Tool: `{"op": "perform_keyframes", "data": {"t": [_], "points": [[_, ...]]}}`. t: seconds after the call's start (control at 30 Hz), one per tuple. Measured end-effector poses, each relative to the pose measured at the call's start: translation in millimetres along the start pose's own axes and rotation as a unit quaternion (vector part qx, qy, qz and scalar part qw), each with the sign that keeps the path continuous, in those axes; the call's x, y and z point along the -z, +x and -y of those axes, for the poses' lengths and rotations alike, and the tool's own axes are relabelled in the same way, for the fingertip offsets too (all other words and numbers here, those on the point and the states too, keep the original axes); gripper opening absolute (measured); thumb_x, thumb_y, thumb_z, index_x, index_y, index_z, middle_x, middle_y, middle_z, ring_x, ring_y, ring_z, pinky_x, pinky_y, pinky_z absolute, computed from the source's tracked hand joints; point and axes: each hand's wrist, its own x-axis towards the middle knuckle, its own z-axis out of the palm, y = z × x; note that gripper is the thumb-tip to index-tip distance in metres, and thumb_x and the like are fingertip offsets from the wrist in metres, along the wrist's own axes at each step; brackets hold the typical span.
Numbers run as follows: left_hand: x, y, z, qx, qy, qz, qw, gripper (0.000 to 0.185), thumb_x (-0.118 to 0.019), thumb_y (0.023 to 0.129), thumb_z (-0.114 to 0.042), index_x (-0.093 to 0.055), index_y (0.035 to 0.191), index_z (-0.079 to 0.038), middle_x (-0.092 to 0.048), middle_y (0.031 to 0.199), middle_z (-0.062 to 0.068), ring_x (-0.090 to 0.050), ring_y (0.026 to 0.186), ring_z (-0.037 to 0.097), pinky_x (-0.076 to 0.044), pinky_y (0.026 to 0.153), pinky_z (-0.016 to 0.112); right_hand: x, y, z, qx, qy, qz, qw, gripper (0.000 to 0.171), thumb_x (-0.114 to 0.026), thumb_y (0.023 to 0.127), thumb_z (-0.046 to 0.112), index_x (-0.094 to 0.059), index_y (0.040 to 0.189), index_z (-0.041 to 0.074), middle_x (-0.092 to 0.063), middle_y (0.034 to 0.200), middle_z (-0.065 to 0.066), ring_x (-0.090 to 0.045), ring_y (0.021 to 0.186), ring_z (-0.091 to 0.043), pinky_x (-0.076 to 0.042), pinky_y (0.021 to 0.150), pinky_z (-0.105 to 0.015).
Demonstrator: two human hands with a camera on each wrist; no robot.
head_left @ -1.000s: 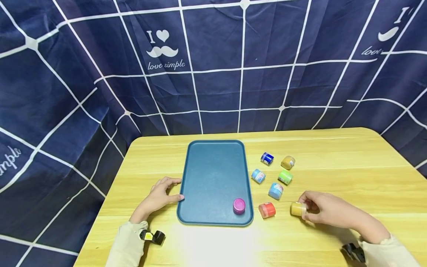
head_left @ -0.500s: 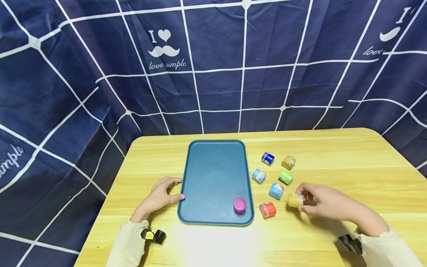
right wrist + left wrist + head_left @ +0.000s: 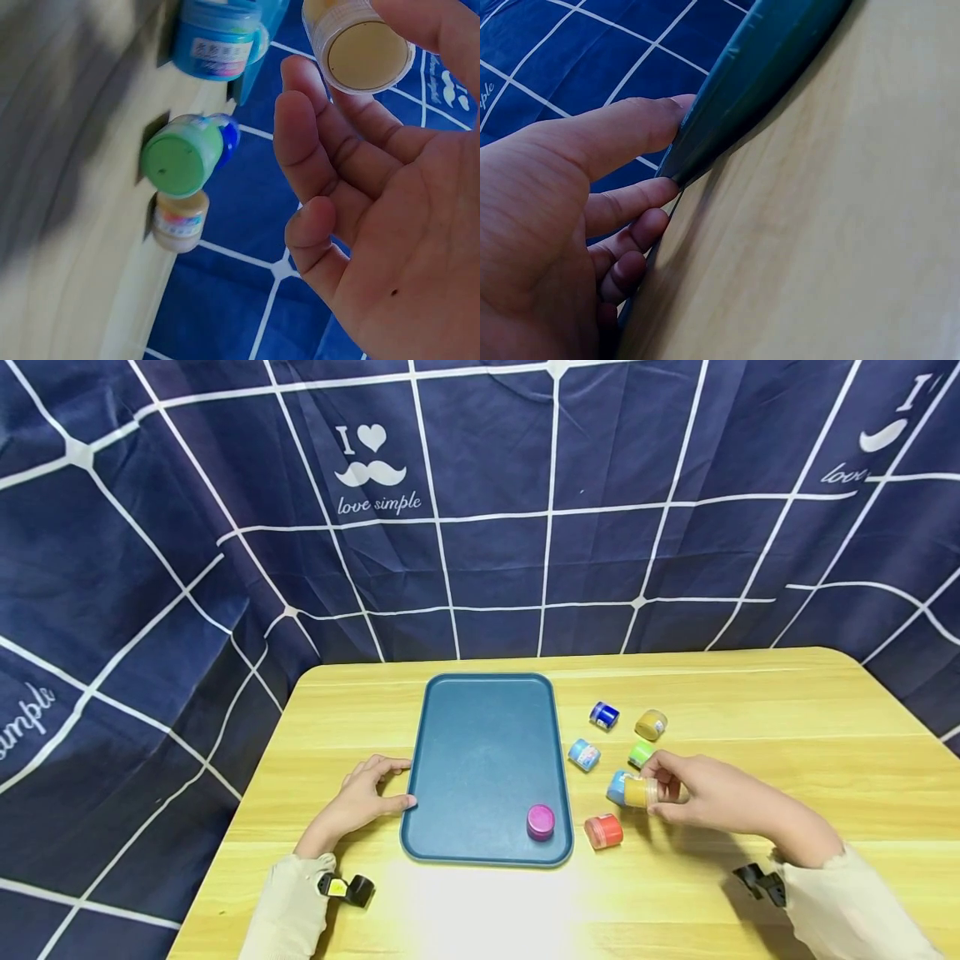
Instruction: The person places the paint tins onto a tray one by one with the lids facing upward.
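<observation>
My right hand (image 3: 708,793) holds a small yellow paint jar (image 3: 639,792) between thumb and fingers. In the head view this jar overlaps a light-blue jar (image 3: 617,786); in the right wrist view its round clear end (image 3: 371,56) faces the camera. On the left, my left hand (image 3: 367,797) pinches the side rim of a dark teal tray (image 3: 480,852), with thumb (image 3: 634,127) and forefinger right at the edge. A magenta jar (image 3: 540,822) stands in the tray's near right corner.
Right of the tray lie a red jar (image 3: 603,832), another light-blue jar (image 3: 583,755), a dark-blue jar (image 3: 603,715), a mustard jar (image 3: 651,724) and a green jar (image 3: 641,753), partly covered by my right hand. A navy checked cloth (image 3: 495,560) hangs behind the wooden table (image 3: 787,727).
My right hand has moved left and slightly away from me with the yellow jar, from the table's right side to over the light-blue jar. The left hand and tray have stayed put.
</observation>
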Motion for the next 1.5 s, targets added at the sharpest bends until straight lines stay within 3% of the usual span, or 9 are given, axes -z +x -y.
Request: {"op": "perform_keyframes", "data": {"t": [0.7,1.03,1.27,1.5], "points": [[0.1,0.6,1.4,-0.006,0.002,0.0,1.0,0.06,-0.079,0.078,-0.038,-0.06,0.129,-0.015,-0.051,0.098,0.0,-0.037,0.09,0.02,-0.026,0.081,0.035,-2.5,37.7,32.0,0.019,0.008,0.005,1.0,0.031,-0.074,0.081,0.025,-0.056,0.102,0.011,-0.053,0.077,0.01,-0.047,0.068,0.001,-0.043,0.062,-0.02],[-0.2,0.5,2.1,-0.007,-0.001,0.0,1.0,0.06,-0.079,0.078,-0.039,-0.06,0.129,-0.015,-0.053,0.1,0.001,-0.037,0.091,0.02,-0.027,0.083,0.036,-9.9,52.3,42.6,0.032,0.016,0.007,0.999,0.029,-0.073,0.081,0.024,-0.057,0.102,0.013,-0.055,0.08,0.01,-0.051,0.073,-0.003,-0.045,0.066,-0.021],[-0.4,0.7,2.8,-0.006,-0.003,-0.001,1.0,0.06,-0.079,0.078,-0.039,-0.06,0.13,-0.015,-0.056,0.11,0.002,-0.041,0.096,0.02,-0.028,0.087,0.037,-14.6,62.1,45.7,0.038,0.009,0.009,0.999,0.026,-0.071,0.081,0.02,-0.057,0.102,0.014,-0.055,0.08,0.008,-0.05,0.073,-0.003,-0.045,0.066,-0.022],[0.4,-0.2,2.6,-0.005,-0.003,0.002,1.0,0.06,-0.078,0.079,-0.039,-0.06,0.13,-0.015,-0.056,0.109,0.002,-0.04,0.095,0.02,-0.028,0.086,0.037,-17.6,75.0,49.4,0.022,0.003,0.018,1.0,0.025,-0.07,0.081,0.019,-0.058,0.102,0.013,-0.053,0.078,0.006,-0.048,0.07,-0.005,-0.043,0.065,-0.022]]}}
